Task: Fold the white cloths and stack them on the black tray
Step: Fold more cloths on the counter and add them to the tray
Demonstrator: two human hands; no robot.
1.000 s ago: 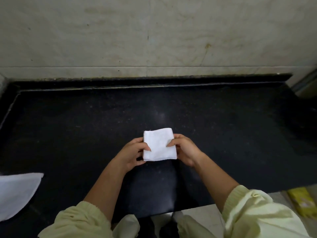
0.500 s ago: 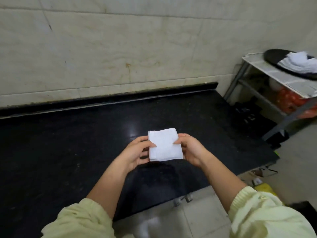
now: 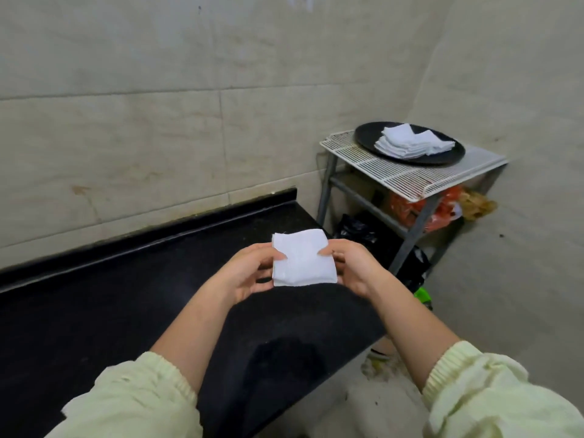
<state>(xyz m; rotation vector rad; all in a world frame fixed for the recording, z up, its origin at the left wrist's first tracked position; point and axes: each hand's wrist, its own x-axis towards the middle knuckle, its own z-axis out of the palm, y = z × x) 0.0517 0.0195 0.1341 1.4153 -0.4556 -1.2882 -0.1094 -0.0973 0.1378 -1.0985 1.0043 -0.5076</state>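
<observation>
A folded white cloth, a small square, is held in the air above the right end of the black counter. My left hand pinches its left edge, thumb on top. My right hand pinches its right edge the same way. Up at the right, the round black tray lies on a white wire shelf. A stack of several folded white cloths rests on the tray, well beyond both hands.
The wire shelf tops a grey metal rack standing in the room's corner, with orange bags and black bags beneath it. Tiled walls close in behind and to the right. Pale floor lies between the counter's end and the rack.
The view has swung to the right, bringing the rack and tray fully into sight. Both hands keep their hold on the folded cloth and have carried it toward the counter's right end.
</observation>
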